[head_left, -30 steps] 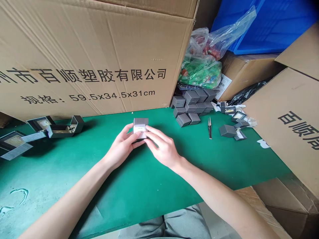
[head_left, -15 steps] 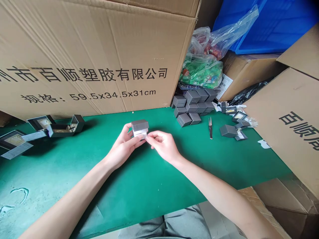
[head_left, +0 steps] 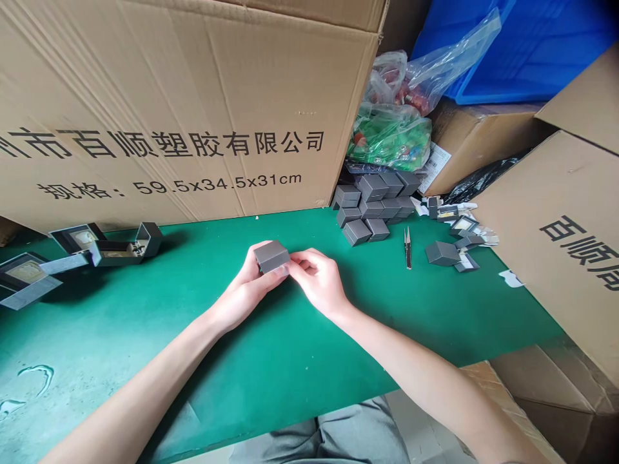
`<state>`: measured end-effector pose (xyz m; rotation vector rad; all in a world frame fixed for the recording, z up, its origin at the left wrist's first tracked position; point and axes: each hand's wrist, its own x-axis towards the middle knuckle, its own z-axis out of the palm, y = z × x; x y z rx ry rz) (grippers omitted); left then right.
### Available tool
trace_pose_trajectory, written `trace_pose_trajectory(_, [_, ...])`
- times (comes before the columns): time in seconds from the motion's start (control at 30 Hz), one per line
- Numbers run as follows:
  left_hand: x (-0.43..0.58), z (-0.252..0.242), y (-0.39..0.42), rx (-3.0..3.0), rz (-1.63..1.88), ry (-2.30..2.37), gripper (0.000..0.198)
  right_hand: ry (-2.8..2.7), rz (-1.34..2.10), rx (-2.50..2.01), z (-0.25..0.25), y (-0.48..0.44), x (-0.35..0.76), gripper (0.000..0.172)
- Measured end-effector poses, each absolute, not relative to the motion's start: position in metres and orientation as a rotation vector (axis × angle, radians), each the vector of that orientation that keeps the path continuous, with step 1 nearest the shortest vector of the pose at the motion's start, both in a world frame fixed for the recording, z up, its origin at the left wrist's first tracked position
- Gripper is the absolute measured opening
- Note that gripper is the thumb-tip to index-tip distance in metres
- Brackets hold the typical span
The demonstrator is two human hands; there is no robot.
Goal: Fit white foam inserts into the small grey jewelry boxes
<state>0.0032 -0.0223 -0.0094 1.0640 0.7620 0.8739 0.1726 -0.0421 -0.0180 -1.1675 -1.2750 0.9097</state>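
Gray jewelry-box lid [head_left: 271, 256] has closed; left hand [head_left: 244, 287] and right hand [head_left: 316, 281] fingers pinch its sides.

The little box [head_left: 271, 256] is a flat dark grey, the same shade as the stacked boxes [head_left: 372, 209]. The worktop [head_left: 309, 361] is deep green, turning paler and mottled toward the near left corner. The large carton [head_left: 169, 84] is tan cardboard printed with black Chinese characters and black figures. The crate [head_left: 532, 51] is bright blue, the clear plastic bag [head_left: 389, 138] shows green and red inside, the other bag [head_left: 488, 177] is glossy black, and the trousers [head_left: 348, 438] are light grey
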Motion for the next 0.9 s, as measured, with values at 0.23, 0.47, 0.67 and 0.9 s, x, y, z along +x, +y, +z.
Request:
trace_pose_trajectory(0.23, [0.0067, -0.0099, -0.0223, 0.935, 0.9, 0.762, 0.045, -1.389, 0.749, -1.126, -0.0221, -0.0458, 0.1694, 0.016])
trace_pose_trajectory(0.47, [0.0057, -0.0133, -0.0206, 0.937, 0.889, 0.732, 0.034, -1.369, 0.842, -1.199, -0.0227, -0.043, 0.1722, 0.018])
trace_pose_trajectory(0.67, [0.0057, -0.0141, -0.0193, 0.958, 0.889, 0.744, 0.027, -1.322, 0.972, -1.198, -0.0231, -0.0421, 0.1737, 0.02])
trace_pose_trajectory(0.9, [0.0079, -0.0133, -0.02, 0.934, 0.871, 0.763, 0.027, -1.33, 0.883, -1.194, -0.016, -0.0449, 0.1718, 0.013])
